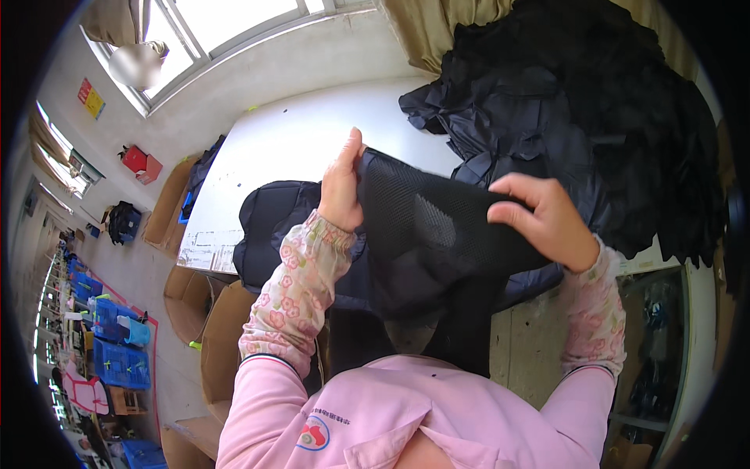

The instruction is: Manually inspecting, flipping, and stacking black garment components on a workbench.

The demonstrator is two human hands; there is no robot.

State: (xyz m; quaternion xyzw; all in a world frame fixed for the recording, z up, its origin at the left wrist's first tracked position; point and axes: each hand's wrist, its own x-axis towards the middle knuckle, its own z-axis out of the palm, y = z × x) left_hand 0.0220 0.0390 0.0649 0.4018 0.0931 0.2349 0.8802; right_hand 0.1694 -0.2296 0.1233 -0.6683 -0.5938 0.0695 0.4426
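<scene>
A black mesh fabric piece point(422, 234) is stretched between both hands above a white table point(297, 141). My left hand point(342, 187) grips its upper left edge with the fingers pointing up. My right hand point(547, 219) pinches the right edge, thumb on top. Under the mesh lies a dark navy padded garment point(273, 227), spread over the table's near edge. Both forearms wear floral sleeve covers over a pink top.
A large heap of black and navy garments point(578, 109) fills the right side of the table. Open cardboard boxes point(211, 313) stand on the floor at the left. Blue crates point(117, 359) sit farther left. A window point(219, 23) is beyond the table.
</scene>
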